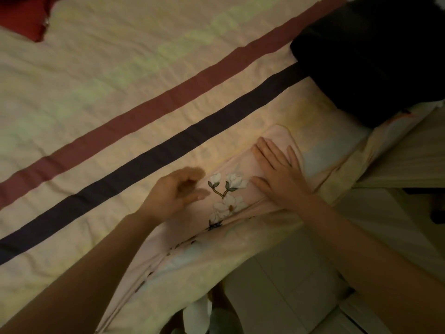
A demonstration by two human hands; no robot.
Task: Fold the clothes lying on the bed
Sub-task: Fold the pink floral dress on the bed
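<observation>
While 2 bare hands work a pale pink floral garment [231,189] near the bed [96,92] edge, the fold could slip.
Right hand [277,174] presses flat, fingers spread, on the folded end; left hand [175,191], blurred, hovers loosely open just beside the flowers, holding nothing. Lifting the pressing palm could let the cloth spring open or slide off the edge below it. Beyond the right hand, a black pile [373,56]; far past the left, a red cloth [24,15].

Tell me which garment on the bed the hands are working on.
The pale pink garment with white flowers, under the right hand. The dark garment and red garment lie untouched, farther away.
</observation>
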